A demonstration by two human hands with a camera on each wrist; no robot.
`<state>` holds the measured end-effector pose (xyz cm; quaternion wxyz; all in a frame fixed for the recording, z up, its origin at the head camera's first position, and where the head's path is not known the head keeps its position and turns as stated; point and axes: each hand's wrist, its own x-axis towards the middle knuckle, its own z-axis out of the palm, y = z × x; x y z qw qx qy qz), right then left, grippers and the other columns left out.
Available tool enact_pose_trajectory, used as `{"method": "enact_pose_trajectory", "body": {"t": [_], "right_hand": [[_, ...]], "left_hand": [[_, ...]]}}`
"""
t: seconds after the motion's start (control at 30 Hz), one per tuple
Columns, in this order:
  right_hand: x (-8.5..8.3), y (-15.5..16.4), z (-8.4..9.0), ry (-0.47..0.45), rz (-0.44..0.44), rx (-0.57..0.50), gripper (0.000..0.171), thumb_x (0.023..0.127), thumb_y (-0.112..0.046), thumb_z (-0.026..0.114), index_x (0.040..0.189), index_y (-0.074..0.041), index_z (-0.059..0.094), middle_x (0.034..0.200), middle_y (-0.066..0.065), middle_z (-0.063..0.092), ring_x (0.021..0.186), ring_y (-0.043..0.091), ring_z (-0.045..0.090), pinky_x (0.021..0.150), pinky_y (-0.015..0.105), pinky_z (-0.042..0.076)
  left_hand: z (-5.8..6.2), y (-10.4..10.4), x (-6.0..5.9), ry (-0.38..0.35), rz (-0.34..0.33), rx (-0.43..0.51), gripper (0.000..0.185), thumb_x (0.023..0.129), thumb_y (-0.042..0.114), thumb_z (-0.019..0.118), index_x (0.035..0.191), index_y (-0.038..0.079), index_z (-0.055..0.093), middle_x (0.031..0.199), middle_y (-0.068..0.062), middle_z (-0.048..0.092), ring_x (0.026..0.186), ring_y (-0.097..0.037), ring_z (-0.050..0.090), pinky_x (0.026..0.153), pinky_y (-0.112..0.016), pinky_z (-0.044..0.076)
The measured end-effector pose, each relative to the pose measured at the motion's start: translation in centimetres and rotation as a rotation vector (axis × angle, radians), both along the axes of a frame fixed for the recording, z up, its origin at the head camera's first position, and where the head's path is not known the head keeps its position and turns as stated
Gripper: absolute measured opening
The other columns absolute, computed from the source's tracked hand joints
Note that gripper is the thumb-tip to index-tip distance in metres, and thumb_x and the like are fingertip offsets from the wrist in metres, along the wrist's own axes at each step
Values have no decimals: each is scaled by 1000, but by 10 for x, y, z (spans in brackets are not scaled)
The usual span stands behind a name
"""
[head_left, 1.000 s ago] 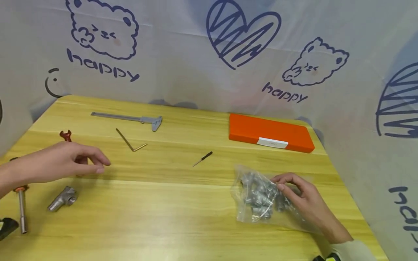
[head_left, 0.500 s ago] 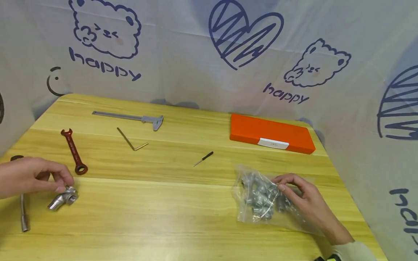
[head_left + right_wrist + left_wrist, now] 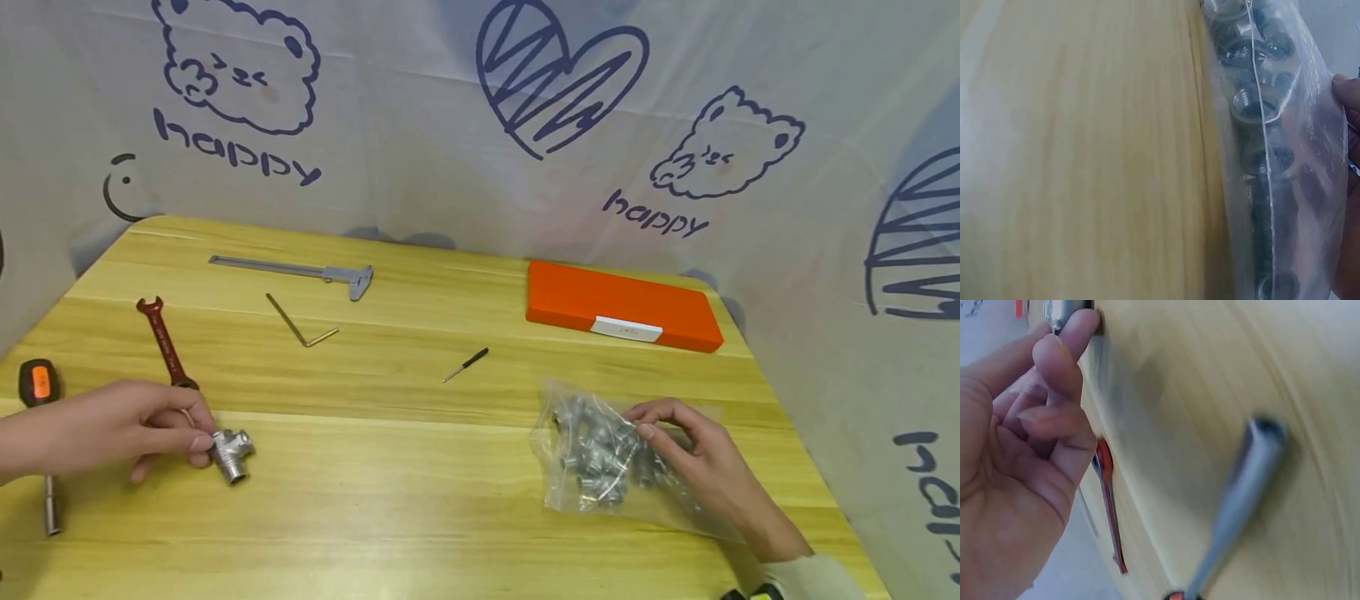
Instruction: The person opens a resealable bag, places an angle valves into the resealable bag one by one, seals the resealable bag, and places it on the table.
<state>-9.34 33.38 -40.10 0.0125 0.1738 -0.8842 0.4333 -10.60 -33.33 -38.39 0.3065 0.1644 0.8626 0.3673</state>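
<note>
On the left of the head view, my left hand [image 3: 138,429] pinches a metal tee pipe fitting [image 3: 231,454] between thumb and fingertips, low over the table. Only part of this fitting [image 3: 1063,312] shows at the top of the left wrist view. On the right, my right hand [image 3: 701,467] pinches the edge of a clear plastic bag [image 3: 555,483] lying on the table. Several similar metal fittings [image 3: 600,458] are inside it. The right wrist view shows the bag [image 3: 1319,144] up close, with the fingers at its far side.
A red wrench [image 3: 163,337] and a socket driver [image 3: 39,383] lie around my left hand. Farther back are a caliper [image 3: 300,271], a hex key [image 3: 288,321], a small screwdriver [image 3: 468,362] and an orange case [image 3: 615,296]. A printed cloth [image 3: 420,167] rises behind the table.
My left hand moved down and left to the tee fitting, took hold of it and carried it right. The fitting has turned. My right hand stays on the bag.
</note>
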Motion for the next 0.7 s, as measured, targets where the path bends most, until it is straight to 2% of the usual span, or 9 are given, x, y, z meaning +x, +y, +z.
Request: {"method": "enact_pose_trajectory", "body": {"t": [0.1, 0.2, 0.27, 0.37, 0.53, 0.63, 0.7], "right_hand": [[0, 0, 0, 7, 2, 3, 10, 112, -7, 61, 108, -13, 68, 127, 4, 75, 119, 3, 70, 97, 17, 57], [0, 0, 0, 7, -1, 7, 10, 112, -7, 61, 108, -13, 68, 127, 4, 75, 119, 3, 70, 97, 17, 57], [1, 0, 0, 1, -9, 10, 9, 112, -8, 61, 109, -13, 68, 127, 4, 75, 119, 2, 70, 97, 17, 57], [1, 1, 0, -14, -19, 6, 8, 112, -10, 61, 110, -13, 68, 128, 4, 75, 119, 2, 69, 96, 17, 57], [0, 1, 1, -21, -21, 3, 7, 112, -11, 61, 110, -12, 68, 129, 7, 75, 119, 2, 69, 96, 18, 58], [0, 1, 1, -18, -19, 3, 7, 112, -11, 62, 110, -13, 68, 129, 7, 75, 119, 2, 69, 96, 18, 58], [0, 1, 0, -17, -14, -4, 7, 112, -10, 61, 110, -12, 68, 129, 7, 75, 120, 2, 69, 96, 19, 58]], "left_hand": [[3, 8, 2, 37, -25, -2, 17, 112, 20, 64, 122, 7, 68, 94, 4, 76, 59, -10, 56, 55, -30, 52], [4, 11, 2, 102, -56, -44, 24, 109, 22, 68, 131, 10, 67, 95, 7, 71, 62, -7, 54, 56, -28, 49], [4, 12, 1, 115, -72, -56, 28, 108, 21, 70, 134, 11, 67, 97, 9, 69, 64, -6, 52, 57, -27, 47], [2, 13, -1, 93, -89, -43, 30, 107, 21, 71, 135, 12, 70, 98, 9, 69, 67, -5, 50, 58, -26, 45], [-2, 17, -4, 10, -97, 21, 38, 107, 21, 71, 142, 6, 67, 98, 2, 69, 66, -9, 51, 58, -27, 44], [-3, 20, -5, -18, -115, 56, 33, 108, 19, 70, 138, 8, 68, 97, 1, 69, 65, -10, 51, 56, -27, 45], [-5, 21, -5, -2, -136, 75, 26, 108, 18, 69, 133, 11, 70, 95, 3, 69, 64, -10, 51, 56, -27, 45]]}}
